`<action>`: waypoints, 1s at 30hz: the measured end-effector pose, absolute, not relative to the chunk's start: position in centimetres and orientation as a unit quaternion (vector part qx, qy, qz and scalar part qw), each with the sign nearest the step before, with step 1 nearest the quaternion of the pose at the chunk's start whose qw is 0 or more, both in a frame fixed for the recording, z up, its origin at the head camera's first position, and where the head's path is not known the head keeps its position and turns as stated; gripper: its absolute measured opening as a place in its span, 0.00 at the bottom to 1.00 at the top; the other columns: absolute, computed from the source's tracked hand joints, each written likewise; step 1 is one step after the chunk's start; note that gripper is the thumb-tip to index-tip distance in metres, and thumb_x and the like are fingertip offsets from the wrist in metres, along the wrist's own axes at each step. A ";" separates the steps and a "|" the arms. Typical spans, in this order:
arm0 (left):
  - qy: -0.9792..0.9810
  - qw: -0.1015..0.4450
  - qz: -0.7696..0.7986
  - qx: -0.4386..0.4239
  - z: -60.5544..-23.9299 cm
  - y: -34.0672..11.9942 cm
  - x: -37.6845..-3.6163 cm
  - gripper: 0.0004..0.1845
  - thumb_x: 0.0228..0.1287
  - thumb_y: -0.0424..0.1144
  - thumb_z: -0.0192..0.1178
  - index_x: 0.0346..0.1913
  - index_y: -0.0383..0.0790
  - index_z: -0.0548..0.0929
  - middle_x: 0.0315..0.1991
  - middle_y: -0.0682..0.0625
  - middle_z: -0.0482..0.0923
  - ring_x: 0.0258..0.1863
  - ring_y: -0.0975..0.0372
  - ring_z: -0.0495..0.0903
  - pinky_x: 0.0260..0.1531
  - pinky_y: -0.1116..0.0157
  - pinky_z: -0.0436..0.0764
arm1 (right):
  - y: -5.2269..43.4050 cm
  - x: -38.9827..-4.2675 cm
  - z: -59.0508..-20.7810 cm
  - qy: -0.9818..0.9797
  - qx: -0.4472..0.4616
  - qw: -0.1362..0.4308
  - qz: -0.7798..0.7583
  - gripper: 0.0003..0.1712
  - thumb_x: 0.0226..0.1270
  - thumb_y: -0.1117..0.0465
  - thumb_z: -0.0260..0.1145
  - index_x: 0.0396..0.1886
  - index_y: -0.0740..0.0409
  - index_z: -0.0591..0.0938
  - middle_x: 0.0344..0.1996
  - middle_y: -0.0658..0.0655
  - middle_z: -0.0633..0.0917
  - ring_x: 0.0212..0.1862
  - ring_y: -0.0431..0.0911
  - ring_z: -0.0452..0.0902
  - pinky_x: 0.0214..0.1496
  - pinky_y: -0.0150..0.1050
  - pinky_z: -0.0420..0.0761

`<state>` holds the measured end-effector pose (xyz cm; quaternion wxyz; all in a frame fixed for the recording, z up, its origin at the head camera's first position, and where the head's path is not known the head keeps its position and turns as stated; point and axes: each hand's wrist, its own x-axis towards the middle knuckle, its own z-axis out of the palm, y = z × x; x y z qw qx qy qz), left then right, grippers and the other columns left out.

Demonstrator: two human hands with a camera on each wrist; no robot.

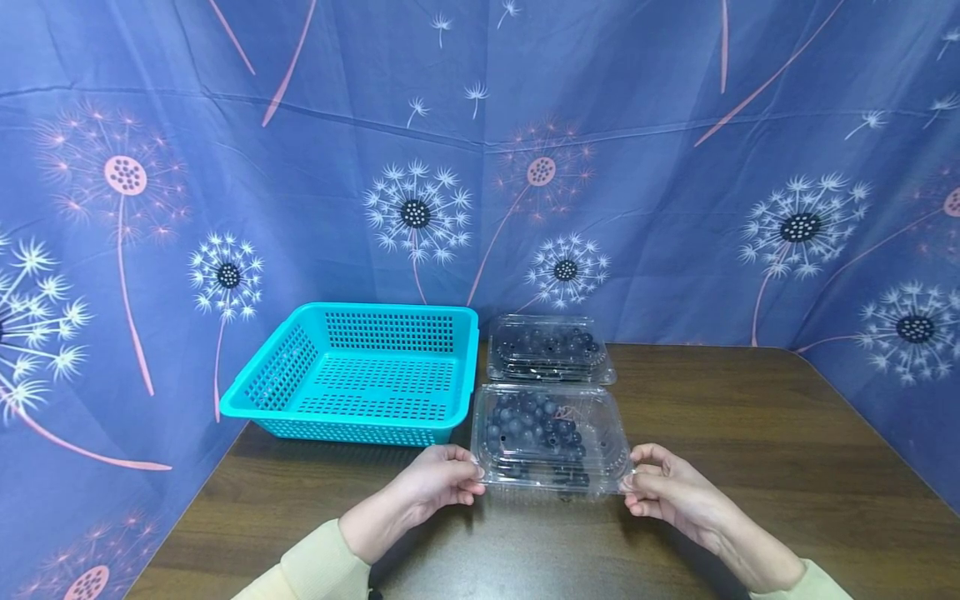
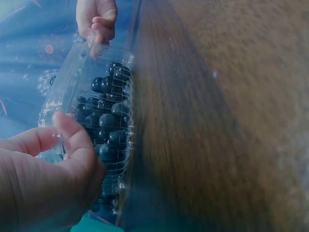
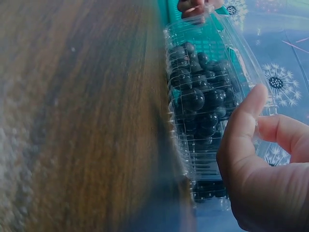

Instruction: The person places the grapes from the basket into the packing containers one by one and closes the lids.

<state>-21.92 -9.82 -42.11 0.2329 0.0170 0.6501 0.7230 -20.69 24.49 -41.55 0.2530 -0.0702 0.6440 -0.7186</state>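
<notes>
A clear plastic clamshell box (image 1: 600, 417) of dark grapes (image 1: 525, 425) stands at the middle of the table, its see-through lid over the fruit. My left hand (image 1: 435, 483) pinches the rim at its near left corner between thumb and fingers. At the near right corner, my right hand (image 1: 678, 496) pinches the same rim. Both wrist views show thumb and forefinger on the lid's edge, with the grapes (image 2: 108, 121) behind the ribbed wall. In the right wrist view the grapes (image 3: 198, 96) lie heaped inside the box.
Directly behind stands a second clear box (image 1: 551, 350) of dark grapes. A turquoise perforated basket (image 1: 367, 429) is to the left, close beside both boxes. The brown wooden table (image 1: 780, 450) extends to the right, and a blue dandelion-patterned cloth (image 1: 645, 250) hangs behind.
</notes>
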 end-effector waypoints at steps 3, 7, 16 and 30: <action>0.659 0.225 0.717 0.027 -42.2 -9.9 -21.9 0.07 0.56 0.27 0.56 0.36 0.33 0.70 0.26 0.49 0.74 0.23 0.65 0.76 0.26 0.71 0.78 | 24.5 -20.7 -41.5 0.644 -0.071 0.254 -0.719 0.18 0.63 0.71 0.54 0.47 0.57 0.58 0.30 0.51 0.81 0.32 0.40 0.80 0.39 0.34 0.82; 0.692 0.201 0.692 0.044 -42.0 -10.1 -21.9 0.09 0.56 0.29 0.58 0.37 0.31 0.71 0.27 0.50 0.74 0.24 0.64 0.75 0.27 0.70 0.79 | 24.5 -20.6 -41.4 0.651 -0.072 0.249 -0.713 0.20 0.63 0.70 0.54 0.49 0.57 0.56 0.31 0.53 0.81 0.32 0.40 0.80 0.39 0.35 0.82; 0.762 0.157 0.624 0.067 -41.1 -10.4 -21.8 0.16 0.57 0.31 0.59 0.44 0.24 0.71 0.28 0.47 0.76 0.24 0.62 0.75 0.27 0.65 0.80 | 24.8 -20.3 -41.0 0.684 -0.066 0.241 -0.685 0.19 0.66 0.66 0.57 0.50 0.55 0.59 0.30 0.54 0.80 0.30 0.41 0.79 0.36 0.37 0.82; 0.898 0.034 0.396 0.188 -37.5 -10.6 -20.8 0.05 0.57 0.33 0.57 0.35 0.36 0.75 0.23 0.54 0.72 0.21 0.67 0.69 0.21 0.71 0.71 | 25.6 -20.7 -38.4 0.805 -0.072 0.102 -0.580 0.18 0.67 0.63 0.58 0.51 0.68 0.65 0.36 0.56 0.75 0.31 0.42 0.73 0.26 0.39 0.80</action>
